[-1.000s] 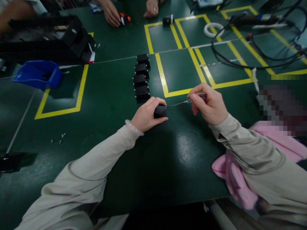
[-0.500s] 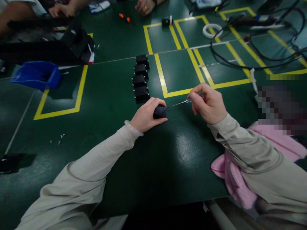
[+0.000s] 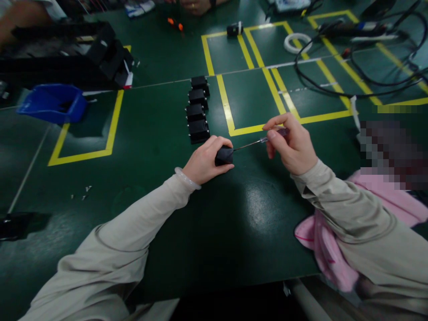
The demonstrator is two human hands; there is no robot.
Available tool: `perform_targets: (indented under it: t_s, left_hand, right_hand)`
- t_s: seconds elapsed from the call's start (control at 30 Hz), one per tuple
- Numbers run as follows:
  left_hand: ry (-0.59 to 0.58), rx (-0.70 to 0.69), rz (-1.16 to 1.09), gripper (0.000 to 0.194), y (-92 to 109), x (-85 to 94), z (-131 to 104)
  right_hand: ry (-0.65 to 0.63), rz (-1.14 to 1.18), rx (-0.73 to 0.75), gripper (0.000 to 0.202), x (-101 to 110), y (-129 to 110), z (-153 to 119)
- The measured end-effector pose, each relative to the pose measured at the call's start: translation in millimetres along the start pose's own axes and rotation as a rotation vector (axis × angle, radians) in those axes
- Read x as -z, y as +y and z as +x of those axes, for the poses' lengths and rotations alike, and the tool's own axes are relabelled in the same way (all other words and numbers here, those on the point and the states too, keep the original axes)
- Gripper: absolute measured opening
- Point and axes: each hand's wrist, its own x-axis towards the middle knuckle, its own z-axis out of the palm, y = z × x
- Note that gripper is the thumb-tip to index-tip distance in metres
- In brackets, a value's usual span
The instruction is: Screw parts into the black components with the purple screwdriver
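My left hand (image 3: 210,159) is closed around a small black block (image 3: 224,156), holding it on the green table. In my right hand (image 3: 291,141) is a screwdriver (image 3: 264,139) with a clear, purplish handle, gripped between thumb and fingers. Its thin shaft points left, and the tip meets the right face of the block; what it touches there is too small to make out. Just beyond my left hand stands a row of several similar black blocks (image 3: 199,129) with small shiny screw ends at their sides.
A blue bin (image 3: 53,104) and long black housings (image 3: 67,62) stand at left. Loose screws (image 3: 87,189) lie nearer me. Farther off are a white tape ring (image 3: 297,43), a black cable (image 3: 321,91) and a co-worker's hand (image 3: 196,6). Pink cloth (image 3: 329,254) lies under my right arm.
The co-worker's hands across the table have moved, one leaving view behind the black housings. My fingers shift slightly on the screwdriver; the block stays in my left hand.
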Motion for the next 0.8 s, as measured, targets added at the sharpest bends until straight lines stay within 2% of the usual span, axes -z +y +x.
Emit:
perform_targets:
  t_s: [0.17,0.8]
  left_hand:
    - [0.009,-0.016,0.0,0.041,-0.5,-0.2,-0.4]
    - [0.015,-0.024,0.004,0.042,-1.5,-1.6,-0.3]
  right_hand:
    - [-0.016,-0.075,0.0,0.034,1.1,0.3,-0.1]
    - [-0.036,-0.03,0.02,0.03,1.3,2.8,-0.1]
